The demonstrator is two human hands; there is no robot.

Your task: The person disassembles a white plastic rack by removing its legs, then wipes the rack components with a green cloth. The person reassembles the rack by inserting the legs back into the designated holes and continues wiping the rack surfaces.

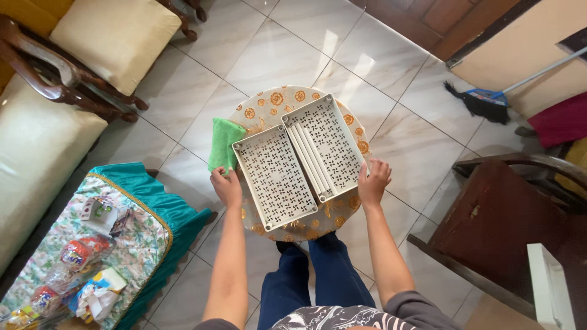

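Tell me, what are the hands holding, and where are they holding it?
The left hand grips the green cloth by its near end. The right hand rests on the right tray, at its near corner, not clearly gripping.

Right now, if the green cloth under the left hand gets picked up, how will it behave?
The green cloth would probably go floppy: it drapes over the edge of the round table. It looks thin, so likely light. Part of it seems tucked beside the left tray near the left hand, so it may drag slightly when pulled.
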